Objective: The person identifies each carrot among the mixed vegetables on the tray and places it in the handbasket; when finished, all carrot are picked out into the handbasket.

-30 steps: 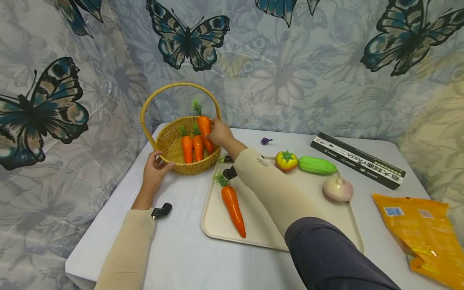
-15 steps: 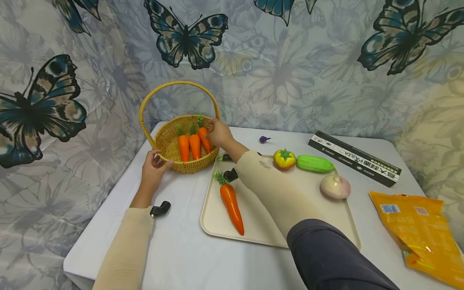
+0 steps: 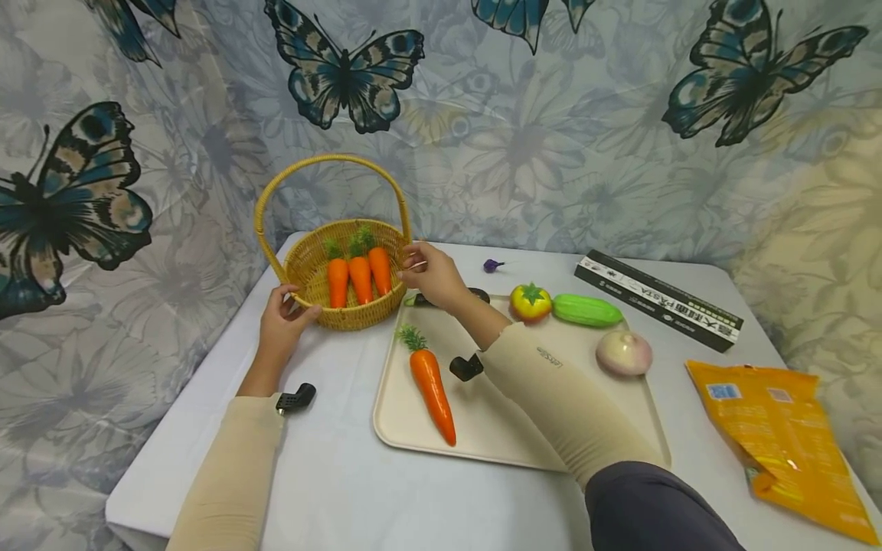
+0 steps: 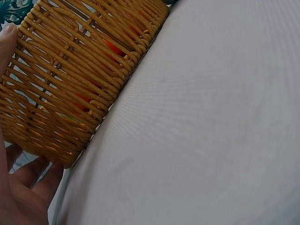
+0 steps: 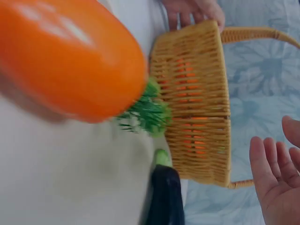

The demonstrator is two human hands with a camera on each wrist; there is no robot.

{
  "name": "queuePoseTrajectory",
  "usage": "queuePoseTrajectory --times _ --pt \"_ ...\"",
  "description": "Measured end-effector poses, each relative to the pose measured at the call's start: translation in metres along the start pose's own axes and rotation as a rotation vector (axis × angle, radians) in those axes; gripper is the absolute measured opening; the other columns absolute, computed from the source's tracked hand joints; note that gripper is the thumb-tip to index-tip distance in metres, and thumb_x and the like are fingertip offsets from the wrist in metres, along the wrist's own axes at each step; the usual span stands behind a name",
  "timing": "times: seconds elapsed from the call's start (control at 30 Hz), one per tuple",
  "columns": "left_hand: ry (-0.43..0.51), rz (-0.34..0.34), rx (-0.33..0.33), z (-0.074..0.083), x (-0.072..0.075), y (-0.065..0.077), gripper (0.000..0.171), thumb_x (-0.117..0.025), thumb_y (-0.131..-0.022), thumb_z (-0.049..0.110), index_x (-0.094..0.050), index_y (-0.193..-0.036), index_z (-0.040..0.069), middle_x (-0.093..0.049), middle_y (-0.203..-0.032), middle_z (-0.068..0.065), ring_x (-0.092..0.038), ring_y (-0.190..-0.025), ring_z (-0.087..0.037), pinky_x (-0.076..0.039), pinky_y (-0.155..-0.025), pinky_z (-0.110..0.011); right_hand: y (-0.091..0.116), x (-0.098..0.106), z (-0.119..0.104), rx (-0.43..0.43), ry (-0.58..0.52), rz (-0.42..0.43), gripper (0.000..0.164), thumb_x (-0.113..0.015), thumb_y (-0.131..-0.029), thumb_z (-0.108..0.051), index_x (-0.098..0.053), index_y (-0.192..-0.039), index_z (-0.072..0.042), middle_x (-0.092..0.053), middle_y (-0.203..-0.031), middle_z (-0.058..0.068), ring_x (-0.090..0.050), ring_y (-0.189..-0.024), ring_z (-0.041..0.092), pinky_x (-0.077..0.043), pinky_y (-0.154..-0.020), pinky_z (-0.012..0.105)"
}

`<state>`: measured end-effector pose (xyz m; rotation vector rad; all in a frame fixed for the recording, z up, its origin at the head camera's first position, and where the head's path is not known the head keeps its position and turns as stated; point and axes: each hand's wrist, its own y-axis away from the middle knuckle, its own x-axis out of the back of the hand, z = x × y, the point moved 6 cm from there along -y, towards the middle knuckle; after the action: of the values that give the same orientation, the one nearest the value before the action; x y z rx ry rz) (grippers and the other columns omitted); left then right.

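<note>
A wicker basket (image 3: 353, 317) with a tall handle stands at the table's back left, holding 3 orange carrots (image 3: 338, 283) with green tops. My left hand (image 3: 281, 325) grips its near left rim; in the left wrist view the thumb and fingers lie around the wicker wall (image 4: 70, 84). Just off the basket's right side, my right hand (image 3: 441, 277) is held with its fingers apart and nothing in them. Another carrot (image 3: 432, 394) lies on the beige tray (image 3: 482, 432). Behind it, partly covered by the right hand, is a dark eggplant (image 3: 478, 294) with a green stem.
Also on the tray are a red-yellow tomato (image 3: 530, 303), a green cucumber-like vegetable (image 3: 587, 310) and a pinkish onion-like bulb (image 3: 623, 353). Beyond it lie a small purple item (image 3: 492, 265) and a long pasta box (image 3: 658, 298). An orange bag (image 3: 779, 444) lies at the right.
My right hand has lowered a carrot into the basket beside the other two, let it go and drawn back to the right. The left hand has kept its place on the rim.
</note>
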<state>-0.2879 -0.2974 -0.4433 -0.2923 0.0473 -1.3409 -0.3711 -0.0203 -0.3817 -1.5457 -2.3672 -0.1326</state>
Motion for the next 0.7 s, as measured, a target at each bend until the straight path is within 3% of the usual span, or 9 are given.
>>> queuePoseTrajectory --times 0.17,0.4,0.7 --pt "0.023 0.0 -0.012 0.001 0.0 0.0 0.053 -0.076 -0.085 0.008 -0.042 -0.125 0.0 -0.028 -0.149 -0.028 -0.028 -0.139 -0.042 -0.032 -0.107 -0.056 0.033 0.01 0.006 -0.022 -0.032 0.019 0.042 -0.071 -0.09 -0.007 -0.056 -0.129 -0.006 -0.06 -0.108 0.011 -0.064 -0.094 0.02 -0.058 -0.079 0.034" --pt "0.02 -0.007 -0.007 -0.002 0.0 0.0 0.063 -0.075 -0.086 0.008 -0.035 -0.132 -0.009 -0.028 -0.149 -0.028 -0.028 -0.139 -0.042 -0.033 -0.107 -0.055 0.078 0.019 0.019 -0.042 -0.067 0.024 0.039 -0.072 -0.089 -0.009 -0.057 -0.125 -0.001 -0.061 -0.105 0.014 -0.064 -0.09 0.023 -0.058 -0.076 0.032" --pt "0.018 0.027 -0.022 -0.028 0.004 -0.011 0.063 -0.077 -0.084 0.011 -0.038 -0.131 -0.002 -0.031 -0.149 -0.02 -0.03 -0.14 -0.033 -0.034 -0.109 -0.049 0.122 0.016 0.037 -0.104 -0.064 0.0 0.043 -0.074 -0.085 -0.003 -0.057 -0.124 0.004 -0.06 -0.102 0.015 -0.065 -0.085 0.023 -0.059 -0.071 0.034"
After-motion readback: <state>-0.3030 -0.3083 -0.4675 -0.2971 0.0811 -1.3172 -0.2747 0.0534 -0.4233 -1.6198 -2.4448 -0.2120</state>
